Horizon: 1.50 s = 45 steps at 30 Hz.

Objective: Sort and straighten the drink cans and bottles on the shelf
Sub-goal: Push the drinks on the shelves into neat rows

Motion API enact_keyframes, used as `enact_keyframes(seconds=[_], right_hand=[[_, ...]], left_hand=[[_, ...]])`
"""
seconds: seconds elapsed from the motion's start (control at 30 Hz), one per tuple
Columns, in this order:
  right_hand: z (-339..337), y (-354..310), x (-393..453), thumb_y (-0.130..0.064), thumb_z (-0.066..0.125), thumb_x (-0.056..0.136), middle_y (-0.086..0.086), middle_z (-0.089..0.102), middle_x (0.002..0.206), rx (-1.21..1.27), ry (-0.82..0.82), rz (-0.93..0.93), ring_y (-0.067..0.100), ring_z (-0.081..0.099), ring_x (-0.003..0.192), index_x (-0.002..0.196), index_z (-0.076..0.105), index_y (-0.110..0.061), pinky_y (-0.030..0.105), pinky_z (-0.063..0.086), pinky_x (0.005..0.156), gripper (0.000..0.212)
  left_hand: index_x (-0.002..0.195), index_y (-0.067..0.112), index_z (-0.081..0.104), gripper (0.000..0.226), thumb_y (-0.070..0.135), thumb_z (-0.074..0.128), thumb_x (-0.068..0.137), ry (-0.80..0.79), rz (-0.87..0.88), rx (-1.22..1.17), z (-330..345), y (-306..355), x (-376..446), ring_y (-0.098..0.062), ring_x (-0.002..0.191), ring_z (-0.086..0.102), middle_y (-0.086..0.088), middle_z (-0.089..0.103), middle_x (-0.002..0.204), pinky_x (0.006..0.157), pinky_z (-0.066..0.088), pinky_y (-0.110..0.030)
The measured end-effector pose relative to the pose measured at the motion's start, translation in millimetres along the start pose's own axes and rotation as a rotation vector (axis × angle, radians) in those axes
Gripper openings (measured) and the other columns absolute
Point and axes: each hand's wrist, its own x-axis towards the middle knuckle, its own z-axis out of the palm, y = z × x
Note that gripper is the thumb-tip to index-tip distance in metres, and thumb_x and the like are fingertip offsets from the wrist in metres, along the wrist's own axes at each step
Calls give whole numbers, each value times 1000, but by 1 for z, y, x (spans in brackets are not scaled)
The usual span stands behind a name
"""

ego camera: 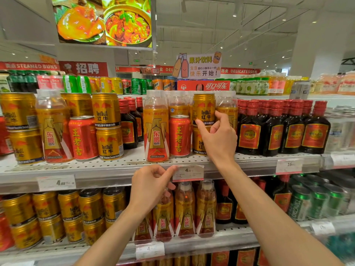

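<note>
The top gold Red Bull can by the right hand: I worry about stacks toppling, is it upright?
Upright. The gold Red Bull can stands straight on another can, its label level; the right hand grips it.
</note>
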Motion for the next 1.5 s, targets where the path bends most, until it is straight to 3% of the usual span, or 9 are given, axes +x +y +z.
enact_keyframes(seconds=[0.13,0.47,0.6,0.77,0.97,1.33,1.5], right_hand=[[0,1,1,-54,66,90,-5,59,71,5,-5,3,12,63,70,136,53,-12,25,45,73,63],[-7,2,-2,-52,64,92,-8,59,70,-3,-24,-4,10,63,72,137,54,-16,25,48,74,59],[-29,17,-6,-48,65,94,-5,60,85,-39,49,-73,9,58,69,129,56,-18,13,42,61,47],[-51,41,-7,-51,65,92,1,54,120,-125,45,-25,16,63,85,138,49,-16,29,50,70,60],[-45,44,-12,-65,62,87,3,62,117,-244,-74,99,24,64,100,147,41,-19,48,55,87,78],[-38,43,-13,-55,69,88,5,64,115,-210,-75,148,22,64,100,143,43,-14,43,55,85,73],[-40,44,-12,-56,66,89,4,64,108,-207,-110,153,17,61,96,145,41,-16,40,52,84,74]], left_hand=[[71,9,71,42,46,73,91,-11,-1,0,-1,0,1,-23,47,72,-1,75,56,54,61,-36],[70,10,71,43,47,69,93,16,27,49,2,2,-4,-17,48,72,2,75,56,57,63,-37],[70,9,71,43,46,68,93,26,24,48,3,2,-4,-17,48,72,2,75,56,57,63,-38],[70,10,72,43,46,69,93,32,13,40,4,2,-4,-18,49,72,1,75,56,57,63,-39],[72,5,72,43,43,71,92,32,-11,5,3,6,-7,-21,49,73,0,75,56,51,62,-29],[73,10,72,40,46,71,91,39,1,41,3,3,-6,-16,49,73,3,75,56,59,65,-36],[72,10,72,40,45,72,91,29,-14,15,1,3,-6,-18,48,72,2,74,55,53,63,-35]])
